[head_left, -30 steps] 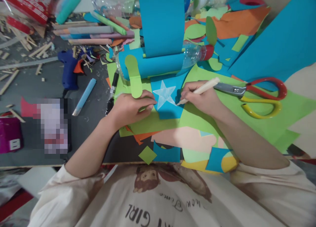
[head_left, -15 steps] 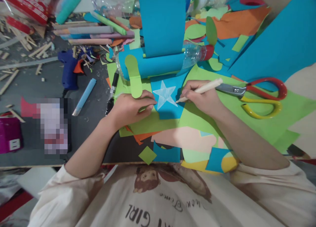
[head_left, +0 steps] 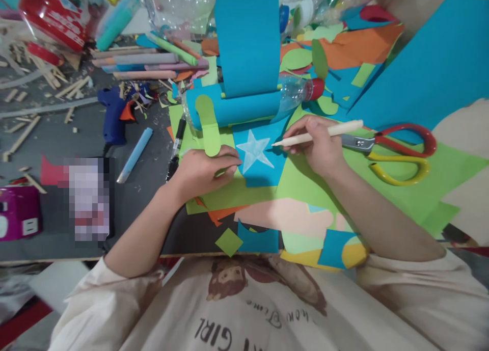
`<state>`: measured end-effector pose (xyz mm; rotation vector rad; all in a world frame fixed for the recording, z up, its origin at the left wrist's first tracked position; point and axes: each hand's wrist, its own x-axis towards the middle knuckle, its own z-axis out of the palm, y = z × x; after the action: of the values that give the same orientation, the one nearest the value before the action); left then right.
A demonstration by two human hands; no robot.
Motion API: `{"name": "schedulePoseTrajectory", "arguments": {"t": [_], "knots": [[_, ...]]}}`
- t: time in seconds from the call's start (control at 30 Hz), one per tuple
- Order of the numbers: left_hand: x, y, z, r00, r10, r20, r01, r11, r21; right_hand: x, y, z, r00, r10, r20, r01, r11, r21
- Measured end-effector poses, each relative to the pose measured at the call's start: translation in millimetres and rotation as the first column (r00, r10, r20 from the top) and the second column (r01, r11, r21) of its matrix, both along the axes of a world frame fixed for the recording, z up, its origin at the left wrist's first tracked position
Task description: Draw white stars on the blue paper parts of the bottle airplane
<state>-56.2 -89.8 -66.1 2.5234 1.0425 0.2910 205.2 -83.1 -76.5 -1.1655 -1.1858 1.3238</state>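
Observation:
A white star (head_left: 254,151) shows on a blue paper piece (head_left: 262,179) in front of me. My right hand (head_left: 319,142) holds a cream-coloured pen (head_left: 336,130), its tip just right of the star. My left hand (head_left: 208,170) rests at the left edge of the blue piece, fingers apart, with nothing gripped. Beyond the star lies a plastic bottle (head_left: 292,92) with a red cap, wrapped in blue paper (head_left: 244,106). A tall blue paper panel (head_left: 248,40) stands on it, and a green paper strip (head_left: 209,127) hangs over its left part.
Scissors (head_left: 397,144) with red and yellow handles lie on green paper (head_left: 451,172) to the right. A blue glue gun (head_left: 113,116), a light blue marker (head_left: 135,155) and a black marker (head_left: 177,144) are to the left. Several markers and paper scraps lie behind.
My right hand has lifted the pen tip from the star's lower right point and moved it slightly up. The camera view has shifted a little. My left hand keeps its place by the star.

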Motion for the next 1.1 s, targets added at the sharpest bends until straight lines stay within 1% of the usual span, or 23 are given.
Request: {"name": "schedulePoseTrajectory", "arguments": {"t": [0.13, 0.2, 0.23, 0.27, 0.33, 0.37, 0.4, 0.43, 0.47, 0.53, 0.6, 0.8, 0.97, 1.0, 1.1], "knots": [[0, 1, -5.1, 0.999, -0.034, 0.022, 0.031, 0.994, 0.103, -5, -2, -5.3, 0.997, -0.068, -0.048, 0.068, 0.998, 0.011], [0, 2, -6.4, 0.998, -0.004, 0.064, -0.005, 0.989, 0.145, -7, -2, -5.6, 0.986, -0.142, -0.087, 0.15, 0.984, 0.095], [0, 3, -6.8, 0.995, 0.03, 0.092, -0.045, 0.986, 0.16, -6, -1, -5.6, 0.974, -0.198, -0.109, 0.215, 0.962, 0.17], [-1, 4, -7.0, 0.989, 0.074, 0.124, -0.095, 0.981, 0.17, -5, 1, -5.8, 0.955, -0.263, -0.134, 0.29, 0.921, 0.259], [-2, 6, -7.4, 0.969, 0.159, 0.187, -0.194, 0.964, 0.182, 1, 6, -8.0, 0.912, -0.375, -0.169, 0.411, 0.813, 0.413], [-3, 7, -7.7, 0.958, 0.194, 0.211, -0.235, 0.953, 0.19, 5, 9, -10.3, 0.904, -0.399, -0.155, 0.424, 0.781, 0.459], [-4, 8, -8.1, 0.947, 0.222, 0.231, -0.27, 0.942, 0.202, 10, 13, -13.3, 0.9, -0.42, -0.114, 0.421, 0.774, 0.473], [-5, 9, -8.6, 0.937, 0.245, 0.248, -0.3, 0.929, 0.215, 14, 17, -16.6, 0.899, -0.435, -0.057, 0.41, 0.787, 0.46], [-6, 10, -9.1, 0.928, 0.265, 0.262, -0.327, 0.916, 0.231, 18, 20, -19.9, 0.91, -0.415, -0.007, 0.377, 0.819, 0.431], [-6, 11, -10.3, 0.912, 0.297, 0.284, -0.369, 0.895, 0.249, 23, 24, -25.2, 0.939, -0.343, 0.031, 0.309, 0.878, 0.367], [-7, 12, -11.8, 0.901, 0.315, 0.298, -0.391, 0.887, 0.245, 24, 25, -27.1, 0.962, -0.27, 0.044, 0.238, 0.906, 0.349], [-7, 15, -16.6, 0.911, 0.315, 0.268, -0.362, 0.92, 0.15, 16, 13, -23.6, 0.981, -0.159, 0.113, 0.091, 0.885, 0.457], [-7, 16, -15.3, 0.897, 0.362, 0.255, -0.391, 0.918, 0.072, 19, 11, -27.0, 0.954, -0.189, 0.233, 0.052, 0.868, 0.493], [-7, 16, -14.7, 0.898, 0.365, 0.247, -0.391, 0.918, 0.064, 19, 12, -27.5, 0.951, -0.169, 0.259, 0.017, 0.866, 0.499], [-5, 13, -11.9, 0.901, 0.369, 0.227, -0.397, 0.913, 0.091, 19, 13, -27.3, 0.956, -0.036, 0.292, -0.121, 0.857, 0.501]]}}
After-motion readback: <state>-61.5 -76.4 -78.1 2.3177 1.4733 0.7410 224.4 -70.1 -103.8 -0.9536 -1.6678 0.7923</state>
